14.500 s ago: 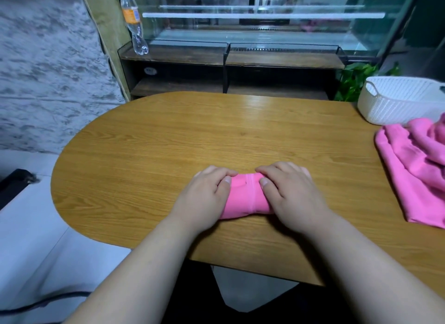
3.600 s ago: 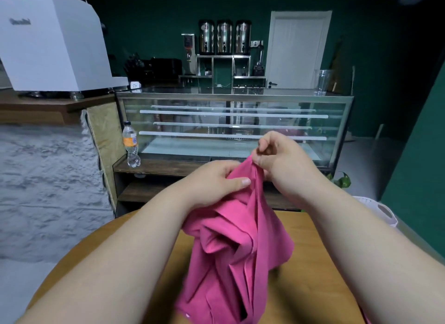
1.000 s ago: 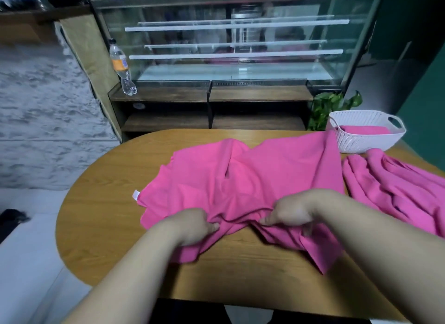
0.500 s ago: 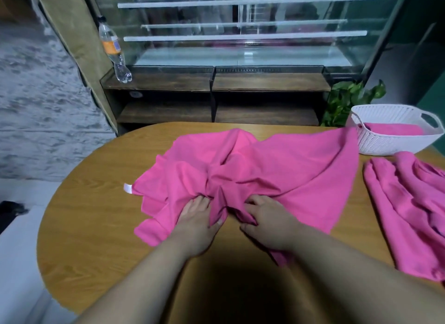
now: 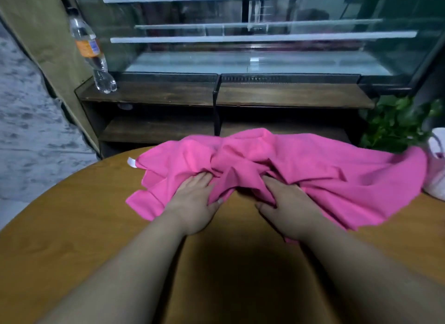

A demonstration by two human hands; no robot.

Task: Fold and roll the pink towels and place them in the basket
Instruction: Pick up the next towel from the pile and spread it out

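A crumpled pink towel lies spread across the far half of the wooden table, a small white tag at its left corner. My left hand presses flat on the towel's left part with straight fingers. My right hand rests on the towel just right of the middle, its fingertips reaching under a raised fold. A bunched ridge of cloth stands between the two hands. The white woven basket shows only partly at the right edge, touching the towel's right end.
Behind the table stands a dark wooden shelf under a glass display case. A plastic water bottle stands on the shelf's left end. A green plant grows beside the basket. A grey stone wall is at the left.
Both hands have slid a little forward on the towel, and the cloth has shifted toward the table's far edge. The view has moved closer; the second pink towel heap at the right is out of frame.
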